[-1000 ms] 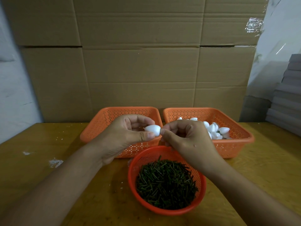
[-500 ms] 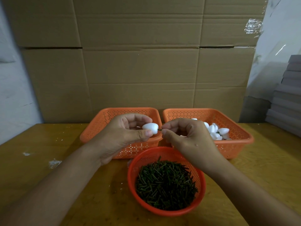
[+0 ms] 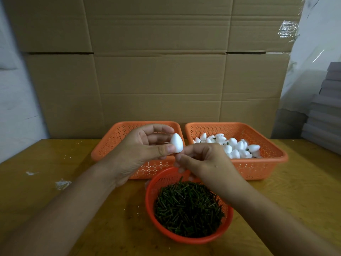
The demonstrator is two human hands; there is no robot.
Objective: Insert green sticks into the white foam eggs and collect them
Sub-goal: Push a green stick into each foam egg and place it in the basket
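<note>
Head view: 3 orange perforated plastic baskets sitting on the wooden counter (image 3: 55, 209), 2 rectangular (image 3: 118, 133) (image 3: 267, 163), 1 round (image 3: 186, 239) w/ green sticks (image 3: 188, 207). Left hand (image 3: 142, 150) is pinching 1 white foam egg (image 3: 176, 142) above the baskets; right hand (image 3: 201, 161) w/ fingers curled beneath it, contents hidden.

Tabletop (image 3: 304, 196): yellow-brown wood, worn, white scuffs (image 3: 62, 183) near left edge, few pale specks scattered. Cardboard sheets (image 3: 158, 74) stand upright along far edge, stacked flaps, horizontal seams; clear tape patch (image 3: 287, 30) top right. White wall (image 3: 16, 108) at far left. Clear plastic sheet (image 3: 317, 52) hangs far right, behind cardboard edge. Grey stack (image 3: 324, 111) of flat boards at right edge, beyond tabletop.
</note>
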